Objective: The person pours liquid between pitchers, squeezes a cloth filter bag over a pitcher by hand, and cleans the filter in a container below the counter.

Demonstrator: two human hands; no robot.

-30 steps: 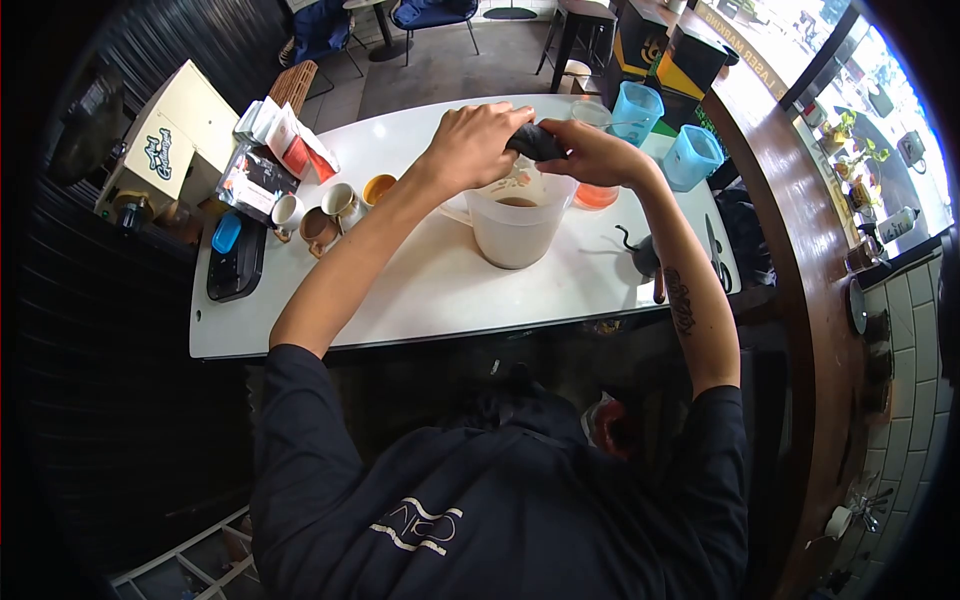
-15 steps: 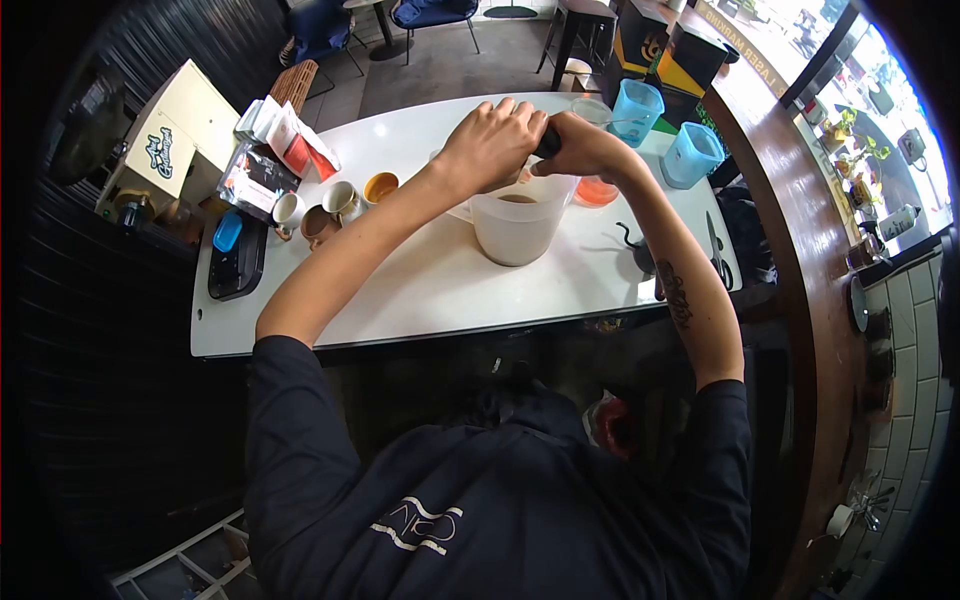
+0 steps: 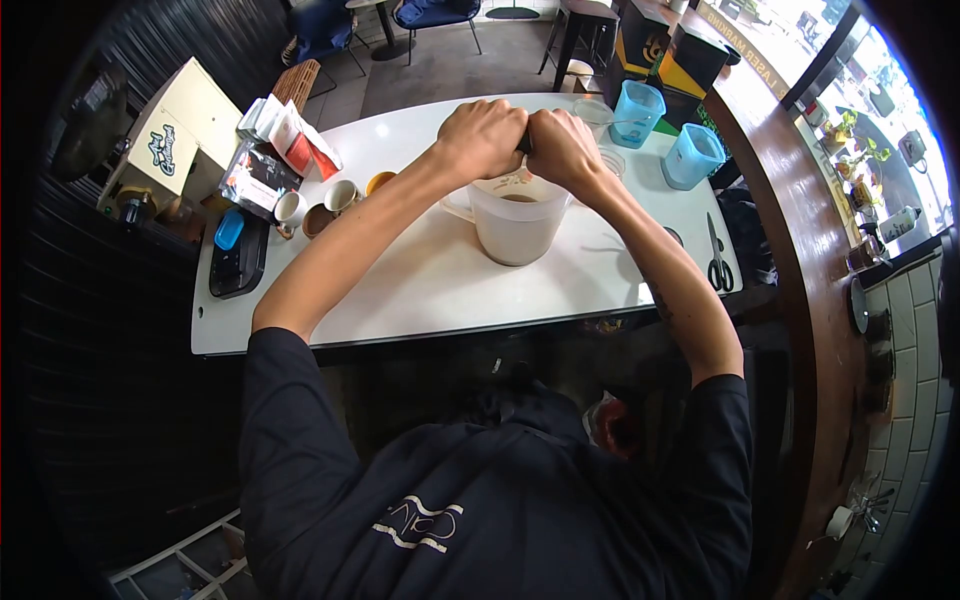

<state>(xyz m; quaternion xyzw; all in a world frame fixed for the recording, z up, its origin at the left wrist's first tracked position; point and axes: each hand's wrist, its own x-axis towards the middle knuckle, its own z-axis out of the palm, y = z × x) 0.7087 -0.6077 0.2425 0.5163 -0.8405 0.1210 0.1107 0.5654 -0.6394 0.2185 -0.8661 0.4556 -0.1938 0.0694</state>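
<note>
Nearest is the person's dark shirt (image 3: 430,510), with a pale mark on its front. Past it is the white bench (image 3: 400,310). On the right of the bench lie black scissors (image 3: 718,268). On the left sits a flat black box (image 3: 238,268) with a small blue dish (image 3: 228,230) on top.

In the middle, a big cloudy jug (image 3: 518,235) stands upright on the bench, with some brown drink inside. To its left are a brown cup (image 3: 317,221), two pale mugs (image 3: 290,208) and an orange cup (image 3: 378,182).

The left hand (image 3: 483,140) and the right hand (image 3: 562,150) are side by side above the far part of the jug. Their fingers are curled tight around a dark thing (image 3: 525,143). Only a bit of it peeks out between the hands, and the fingertips are hidden.

Far to the right are two blue tubs (image 3: 692,160), with a clear cup (image 3: 593,118) near the farther one. Past the bench is a gray floor (image 3: 455,65) with blue chairs (image 3: 435,12).
</note>
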